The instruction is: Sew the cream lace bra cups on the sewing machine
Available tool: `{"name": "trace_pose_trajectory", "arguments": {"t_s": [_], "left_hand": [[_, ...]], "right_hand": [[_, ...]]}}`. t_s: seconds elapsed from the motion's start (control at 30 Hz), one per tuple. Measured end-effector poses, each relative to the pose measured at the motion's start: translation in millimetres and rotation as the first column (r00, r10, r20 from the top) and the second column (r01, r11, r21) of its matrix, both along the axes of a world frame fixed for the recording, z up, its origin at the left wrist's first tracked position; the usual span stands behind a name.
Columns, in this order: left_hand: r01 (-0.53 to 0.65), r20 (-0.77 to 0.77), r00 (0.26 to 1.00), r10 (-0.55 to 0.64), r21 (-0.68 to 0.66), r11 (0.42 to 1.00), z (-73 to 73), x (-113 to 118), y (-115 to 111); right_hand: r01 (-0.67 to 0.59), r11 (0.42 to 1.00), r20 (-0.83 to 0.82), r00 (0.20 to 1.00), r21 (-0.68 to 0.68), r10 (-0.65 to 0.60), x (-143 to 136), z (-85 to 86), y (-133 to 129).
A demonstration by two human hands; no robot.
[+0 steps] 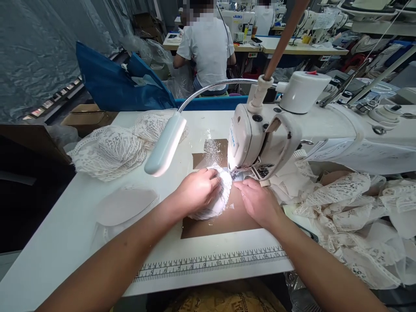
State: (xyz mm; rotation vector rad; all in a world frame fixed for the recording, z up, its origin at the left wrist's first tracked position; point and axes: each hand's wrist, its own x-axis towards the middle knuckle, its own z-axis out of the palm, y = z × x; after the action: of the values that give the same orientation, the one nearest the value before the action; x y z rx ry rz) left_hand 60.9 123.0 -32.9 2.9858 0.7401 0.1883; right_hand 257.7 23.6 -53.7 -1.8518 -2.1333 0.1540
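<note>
My left hand (199,190) rests on a round, white lace-edged fabric piece (224,190), its fingers curled and pressed together on the cloth. The piece lies on the sewing machine's bed, its right edge at the needle and presser foot (233,175). Just right of the foot, my right hand (256,199) lies low over the brown-covered plate (240,216), fingers stretched toward the foot and apart from most of the piece. Above both stands the white sewing machine head (247,134). A lamp (167,143) on a bendable neck hangs to the left.
White lace pieces (110,147) are heaped at the back left, with flat pale cups (126,206) nearer. More lace pieces (354,225) pile up on the right. A printed ruler (211,262) runs along the front edge. Behind a blue cloth (120,82) a person (208,47) sits.
</note>
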Motion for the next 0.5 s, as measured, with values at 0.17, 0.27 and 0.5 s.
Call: {"name": "trace_pose_trajectory", "arguments": {"t_s": [0.17,0.27,0.5], "left_hand": [[0.068,0.082,0.995,-0.064,-0.047,0.997,-1.8,1.5,-7.0],[0.142,0.167,0.978,-0.129,-0.065,0.988,-6.0,3.3,-6.6],[0.188,0.163,0.970,-0.178,-0.047,0.981,-9.2,7.2,-9.8]], "right_hand": [[0.012,1.000,0.008,1.000,0.006,-0.012,0.4,0.9,0.6],[0.008,1.000,0.019,1.000,0.002,-0.008,0.1,2.4,0.0],[-0.013,0.999,0.040,0.999,-0.031,0.015,-2.5,5.6,-2.4]]}}
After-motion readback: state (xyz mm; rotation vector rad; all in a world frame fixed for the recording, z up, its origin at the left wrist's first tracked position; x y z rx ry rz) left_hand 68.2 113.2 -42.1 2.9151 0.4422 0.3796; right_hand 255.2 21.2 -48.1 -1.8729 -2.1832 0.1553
